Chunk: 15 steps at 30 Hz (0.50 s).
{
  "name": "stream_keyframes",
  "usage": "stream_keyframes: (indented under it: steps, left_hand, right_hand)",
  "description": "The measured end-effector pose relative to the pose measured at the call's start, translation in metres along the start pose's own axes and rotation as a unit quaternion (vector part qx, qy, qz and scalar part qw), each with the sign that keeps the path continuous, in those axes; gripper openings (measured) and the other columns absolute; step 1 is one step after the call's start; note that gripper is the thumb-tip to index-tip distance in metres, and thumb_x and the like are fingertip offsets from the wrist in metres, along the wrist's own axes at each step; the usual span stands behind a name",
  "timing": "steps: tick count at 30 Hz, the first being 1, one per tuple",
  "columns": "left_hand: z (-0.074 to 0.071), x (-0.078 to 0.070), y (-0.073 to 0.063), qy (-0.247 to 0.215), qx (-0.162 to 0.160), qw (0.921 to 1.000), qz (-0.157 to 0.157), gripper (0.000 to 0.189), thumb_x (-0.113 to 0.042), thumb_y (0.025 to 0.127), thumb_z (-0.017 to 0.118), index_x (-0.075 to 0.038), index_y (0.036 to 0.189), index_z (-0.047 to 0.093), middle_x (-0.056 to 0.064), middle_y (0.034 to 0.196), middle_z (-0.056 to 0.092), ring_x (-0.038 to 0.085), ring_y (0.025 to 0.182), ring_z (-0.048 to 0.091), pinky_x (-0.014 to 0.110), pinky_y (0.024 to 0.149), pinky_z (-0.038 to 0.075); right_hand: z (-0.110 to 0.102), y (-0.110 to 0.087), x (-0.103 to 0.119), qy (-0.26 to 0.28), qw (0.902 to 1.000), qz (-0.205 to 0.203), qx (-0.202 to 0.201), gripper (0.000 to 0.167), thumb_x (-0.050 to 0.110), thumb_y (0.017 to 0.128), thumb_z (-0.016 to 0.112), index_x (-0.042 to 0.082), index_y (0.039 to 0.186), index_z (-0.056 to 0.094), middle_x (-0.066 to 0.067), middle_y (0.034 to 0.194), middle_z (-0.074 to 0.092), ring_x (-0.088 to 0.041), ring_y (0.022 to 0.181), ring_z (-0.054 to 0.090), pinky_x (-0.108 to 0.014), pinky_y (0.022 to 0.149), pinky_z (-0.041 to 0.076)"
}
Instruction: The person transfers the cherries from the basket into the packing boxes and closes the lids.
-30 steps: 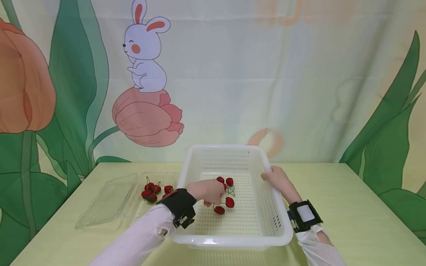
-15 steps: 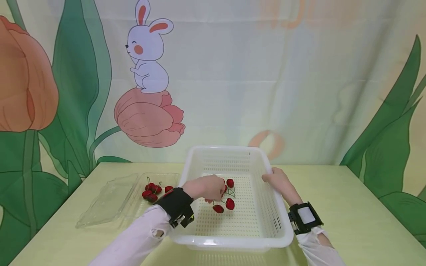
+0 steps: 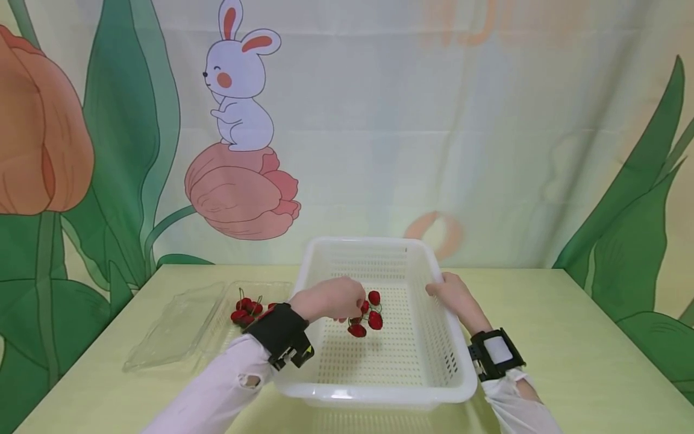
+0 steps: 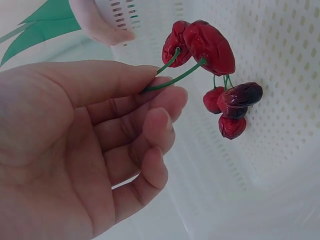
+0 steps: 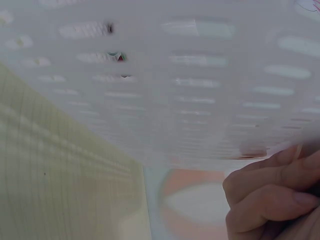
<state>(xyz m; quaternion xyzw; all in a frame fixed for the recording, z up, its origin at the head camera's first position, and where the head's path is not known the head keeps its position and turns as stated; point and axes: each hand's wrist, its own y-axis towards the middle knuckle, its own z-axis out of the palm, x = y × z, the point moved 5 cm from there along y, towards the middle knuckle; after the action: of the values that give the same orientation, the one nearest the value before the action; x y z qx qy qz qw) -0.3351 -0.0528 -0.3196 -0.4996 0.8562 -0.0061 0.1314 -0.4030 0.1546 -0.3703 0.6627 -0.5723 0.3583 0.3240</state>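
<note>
My left hand (image 3: pixel 332 298) is over the white plastic basket (image 3: pixel 371 392), pinching thin green stems between thumb and forefinger. From those stems hang two red cherries (image 4: pixel 209 47), plainly seen in the left wrist view. Behind them, several more cherries (image 4: pixel 232 126), one of them dark, lie on the perforated basket floor. At the basket's right side, my right hand (image 3: pixel 452 296) grips the rim. In the right wrist view, the curled fingers (image 5: pixel 270 205) show beside the slotted outer wall.
Left of the basket stands a clear plastic box (image 3: pixel 217 337) with several cherries (image 3: pixel 246 308) inside, partly behind the left forearm. Its clear lid (image 3: pixel 168 331) lies open on the left. A printed curtain (image 3: pixel 368 132) hangs behind the table (image 3: pixel 575 349).
My left hand has risen a little and shifted left, lifting the pair of cherries by their stems. The right hand stays on the basket rim.
</note>
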Motion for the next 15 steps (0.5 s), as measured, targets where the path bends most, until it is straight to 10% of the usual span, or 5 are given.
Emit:
stream_keyframes:
  steps: [15]
  left_hand:
    - [-0.016, 0.001, -0.008, 0.025, -0.060, 0.9976, 0.022, 0.025, -0.001, 0.081, 0.052, -0.012, 0.060, 0.043, -0.004, 0.051, 0.037, 0.008, 0.046, 0.040, 0.023, 0.051, 0.029]
  right_hand:
    - [0.000, 0.000, 0.001, -0.010, 0.9999, -0.004, -0.001, 0.037, 0.005, 0.079, 0.049, -0.015, 0.109, 0.044, -0.027, 0.097, 0.054, -0.032, 0.073, 0.059, -0.041, 0.059, 0.049]
